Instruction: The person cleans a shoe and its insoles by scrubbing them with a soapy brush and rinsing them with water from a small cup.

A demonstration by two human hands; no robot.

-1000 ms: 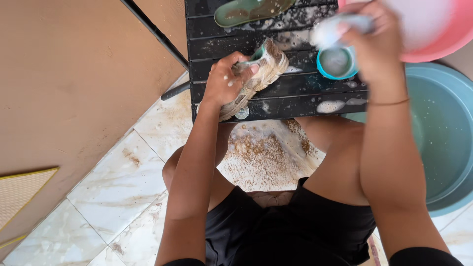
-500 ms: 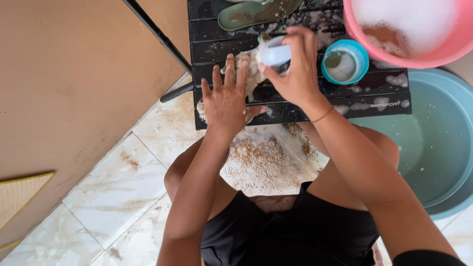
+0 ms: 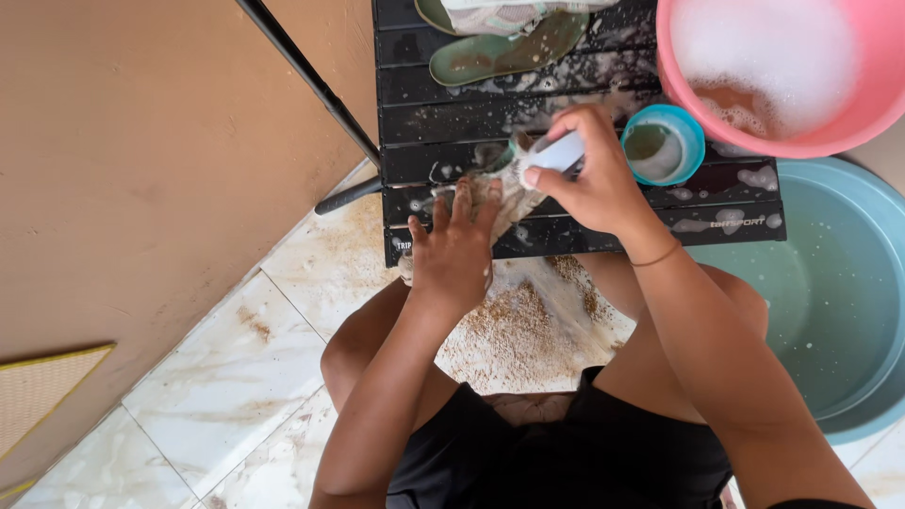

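Note:
A dirty light-coloured shoe (image 3: 504, 184) lies on a wet black slatted table (image 3: 566, 231). My left hand (image 3: 457, 250) presses flat on it, fingers spread, holding it down. My right hand (image 3: 589, 174) grips a white brush (image 3: 556, 151) against the shoe's upper end. Soapy foam is smeared over the slats around both hands. Most of the shoe is hidden under my hands.
A small blue cup (image 3: 665, 141) stands right of my right hand. A pink basin (image 3: 872, 85) of suds sits at the table's far right, a large blue-green tub (image 3: 839, 311) on the floor below it. A green insole (image 3: 504, 52) lies at the back. Dirt covers the white tiles (image 3: 528, 330).
My right hand brought the white brush from near the pink basin down to the shoe. My left hand shifted from gripping the shoe to pressing flat on it.

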